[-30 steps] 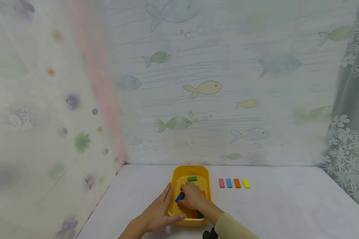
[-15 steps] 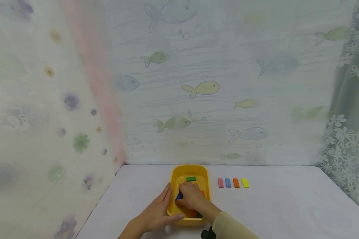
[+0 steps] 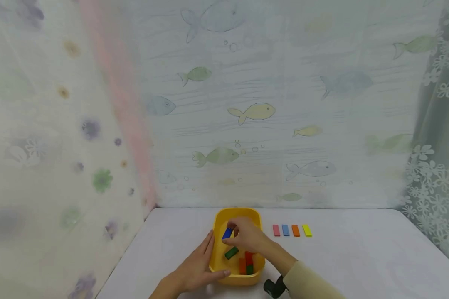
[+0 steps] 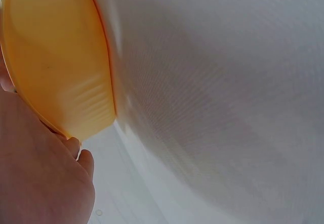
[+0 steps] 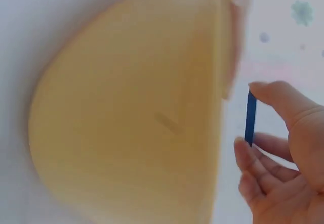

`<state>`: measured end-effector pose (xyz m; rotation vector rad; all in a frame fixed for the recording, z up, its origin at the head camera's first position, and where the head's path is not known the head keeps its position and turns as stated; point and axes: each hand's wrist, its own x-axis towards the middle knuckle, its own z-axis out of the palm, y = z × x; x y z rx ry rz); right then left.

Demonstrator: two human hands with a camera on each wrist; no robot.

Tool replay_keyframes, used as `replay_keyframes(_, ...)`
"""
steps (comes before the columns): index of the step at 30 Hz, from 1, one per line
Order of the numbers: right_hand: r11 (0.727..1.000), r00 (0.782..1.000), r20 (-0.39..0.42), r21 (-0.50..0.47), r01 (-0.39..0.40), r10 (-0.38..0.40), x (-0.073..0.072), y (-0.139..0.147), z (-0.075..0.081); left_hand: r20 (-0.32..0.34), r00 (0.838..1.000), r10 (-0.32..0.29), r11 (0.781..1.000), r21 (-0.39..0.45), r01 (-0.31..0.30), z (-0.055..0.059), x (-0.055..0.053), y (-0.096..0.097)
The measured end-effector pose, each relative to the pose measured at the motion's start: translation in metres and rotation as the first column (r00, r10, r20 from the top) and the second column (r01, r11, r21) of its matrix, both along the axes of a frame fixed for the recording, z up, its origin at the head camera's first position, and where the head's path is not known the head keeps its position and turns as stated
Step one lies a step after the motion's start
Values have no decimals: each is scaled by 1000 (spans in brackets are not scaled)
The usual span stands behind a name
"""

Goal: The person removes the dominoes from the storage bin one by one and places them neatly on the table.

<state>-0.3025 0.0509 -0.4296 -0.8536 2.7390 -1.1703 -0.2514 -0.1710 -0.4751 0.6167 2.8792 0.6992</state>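
In the head view, a yellow plastic tub (image 3: 236, 280) stands on the white table. My left hand (image 3: 192, 265) rests against its near left corner, fingers straight along the side and thumb at the front; the left wrist view shows this hand (image 4: 43, 168) against the tub wall (image 4: 55, 52). Between thumb and fingertips, my right hand (image 3: 248, 236) pinches a thin blue block (image 3: 227, 234) over the tub. The right wrist view shows the blue block (image 5: 250, 118) beyond the tub's rim. Inside lie a dark green block (image 3: 231, 253), an orange block (image 3: 242, 266) and a red block (image 3: 249, 258).
Pink (image 3: 276, 230), light blue (image 3: 286, 230), orange (image 3: 296, 230) and yellow (image 3: 307, 230) blocks stand in a row right of the tub. Another green block (image 3: 250, 270) lies in the tub's near right corner. A fish-patterned curtain (image 3: 254, 145) hangs behind the table.
My right hand has risen from inside the tub and moved back with the blue block pinched. Blocks it covered now show; the green block at the tub's back is hidden. The left hand stays put.
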Motion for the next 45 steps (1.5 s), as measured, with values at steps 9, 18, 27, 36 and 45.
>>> replay_keyframes(9,995,991,-110,-63,-78,71,4,40,19,14,999,28,999,-22,-28,-2,-2,2)
replay_keyframes(18,994,982,-168,-39,-99,91,-1,87,21,51,997,60,998,-28,-58,-1,0,6)
replay_keyframes(27,996,985,-153,-5,-83,82,-7,140,23,42,998,54,998,-27,-53,1,2,5)
replay_keyframes(36,997,987,-156,77,-27,39,-18,194,12,56,997,54,998,-22,-53,2,3,6)
replay_keyframes(45,990,988,-137,111,85,-69,-31,242,-12,48,998,50,998,-30,-48,4,3,6)
